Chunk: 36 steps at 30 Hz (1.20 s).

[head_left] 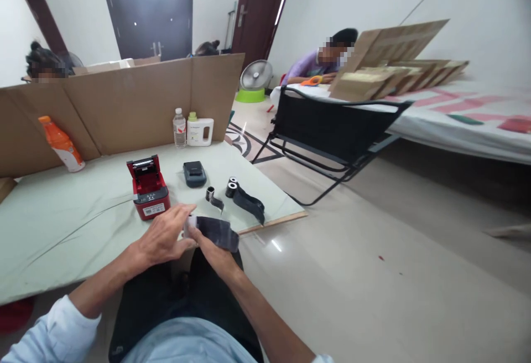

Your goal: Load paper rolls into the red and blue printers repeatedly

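Note:
My right hand [213,252] grips a ribbon roll [213,230] with a pale end and a wide dark strip trailing to the right, just off the table's front edge. Fingers and thumb of my left hand [166,237] close around its pale end; the exact contact is partly hidden. Just beyond my left hand stands a small red label printer [150,191] with its lid raised. Farther right on the table lie a small roll [211,194] with a short dark tail and a pair of rolls [232,186] joined to a longer black ribbon [249,202].
A dark small device [194,174] lies behind the rolls. An orange bottle [62,144], a water bottle [179,129] and a white jug [199,131] stand by a cardboard partition [136,100]. A black folding chair [332,125] is to the right, near a co-worker [309,64] at another table.

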Each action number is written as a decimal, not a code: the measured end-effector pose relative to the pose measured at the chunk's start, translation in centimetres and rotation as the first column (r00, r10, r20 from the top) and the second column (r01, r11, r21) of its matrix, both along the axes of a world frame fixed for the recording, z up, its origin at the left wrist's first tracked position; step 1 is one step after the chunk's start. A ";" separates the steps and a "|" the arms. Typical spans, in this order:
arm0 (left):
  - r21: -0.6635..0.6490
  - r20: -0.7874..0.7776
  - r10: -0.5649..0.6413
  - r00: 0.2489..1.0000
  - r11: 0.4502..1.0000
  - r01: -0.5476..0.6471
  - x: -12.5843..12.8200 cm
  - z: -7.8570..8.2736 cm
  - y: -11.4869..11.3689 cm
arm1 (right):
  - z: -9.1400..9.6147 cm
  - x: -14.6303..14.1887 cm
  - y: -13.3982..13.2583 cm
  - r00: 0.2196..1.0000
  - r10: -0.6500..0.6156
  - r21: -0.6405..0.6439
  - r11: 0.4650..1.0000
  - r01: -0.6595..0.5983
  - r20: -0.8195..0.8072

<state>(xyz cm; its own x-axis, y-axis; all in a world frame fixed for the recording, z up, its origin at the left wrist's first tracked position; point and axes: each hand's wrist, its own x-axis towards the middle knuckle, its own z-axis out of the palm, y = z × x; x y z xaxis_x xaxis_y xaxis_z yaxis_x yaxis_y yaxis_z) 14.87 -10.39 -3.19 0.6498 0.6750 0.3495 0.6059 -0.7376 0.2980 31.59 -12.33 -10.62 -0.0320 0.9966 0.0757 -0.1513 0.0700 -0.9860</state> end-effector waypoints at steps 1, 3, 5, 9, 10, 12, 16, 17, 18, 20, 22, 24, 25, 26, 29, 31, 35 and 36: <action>-0.035 0.044 0.000 0.999 0.999 0.002 -0.4 0.2 0.1 | 0.5 0.4 0.0 0.998 0.016 0.044 0.999 -0.019 0.057; -0.090 0.091 -0.004 0.996 0.996 0.012 -1.3 0.6 0.4 | 1.5 1.0 0.4 0.984 0.043 0.135 0.989 -0.066 0.172; -0.125 0.107 -0.008 0.994 0.992 0.021 -2.1 1.1 0.8 | 2.5 1.2 1.2 0.963 0.109 0.214 0.963 -0.164 0.247; -0.184 0.170 -0.013 0.985 0.982 0.044 -3.5 1.9 1.1 | 4.1 0.7 3.0 0.917 0.286 0.263 0.896 -0.359 0.276; -0.199 0.200 -0.012 0.980 0.979 0.052 -3.8 2.0 1.2 | 4.3 0.4 3.4 0.913 0.311 0.254 0.891 -0.377 0.262; -0.230 0.264 0.003 0.965 0.971 0.060 -4.4 2.2 1.3 | 4.7 -0.2 3.8 0.915 0.351 0.223 0.893 -0.391 0.201; -0.282 0.334 0.075 0.940 0.959 0.024 -5.5 2.2 1.3 | 4.6 -1.2 4.1 0.930 0.355 0.153 0.918 -0.366 0.094; -0.288 0.335 0.097 0.937 0.957 0.004 -5.7 2.2 1.3 | 4.5 -1.4 4.1 0.935 0.342 0.139 0.925 -0.353 0.096; -0.291 0.332 0.120 0.936 0.957 -0.019 -5.8 2.1 1.3 | 4.3 -1.5 4.1 0.942 0.321 0.135 0.933 -0.333 0.100; -0.292 0.322 0.161 0.933 0.954 -0.063 -6.0 1.9 1.2 | 4.1 -1.7 4.3 0.958 0.268 0.155 0.947 -0.281 0.098; -0.295 0.321 0.193 0.927 0.951 -0.096 -6.3 1.8 1.3 | 4.1 -1.7 4.7 0.970 0.230 0.184 0.953 -0.242 0.084; -0.293 0.322 0.226 0.919 0.947 -0.130 -6.7 2.0 1.6 | 4.5 -1.6 5.5 0.971 0.222 0.203 0.950 -0.235 0.084; -0.290 0.324 0.243 0.914 0.946 -0.148 -6.9 2.1 2.0 | 4.8 -1.6 6.0 0.972 0.217 0.218 0.948 -0.232 0.092; -0.285 0.328 0.258 0.909 0.944 -0.165 -7.2 2.2 2.4 | 5.2 -1.7 6.6 0.973 0.205 0.240 0.944 -0.224 0.102; -0.253 0.344 0.301 0.889 0.942 -0.221 -8.5 2.2 4.4 | 6.7 -2.1 8.8 0.978 0.178 0.324 0.924 -0.204 0.108; -0.226 0.356 0.333 0.873 0.937 -0.265 -9.5 1.9 6.1 | 7.7 -2.7 10.2 0.974 0.205 0.357 0.906 -0.227 0.100; -0.225 0.380 0.350 0.856 0.933 -0.281 -11.1 0.6 9.2 | 9.0 -4.3 13.1 0.956 0.287 0.361 0.886 -0.290 0.065; -0.227 0.379 0.355 0.855 0.931 -0.285 -11.3 0.2 9.8 | 9.1 -4.7 13.7 0.950 0.309 0.356 0.883 -0.306 0.050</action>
<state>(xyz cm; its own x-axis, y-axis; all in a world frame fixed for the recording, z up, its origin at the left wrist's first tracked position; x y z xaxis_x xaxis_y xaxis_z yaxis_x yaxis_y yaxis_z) 3.58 -0.58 -2.95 0.2115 0.8890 0.4061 0.5995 -0.4462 0.6644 26.92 1.38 -1.56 -0.3308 0.8430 0.4243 -0.2303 0.3639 -0.9025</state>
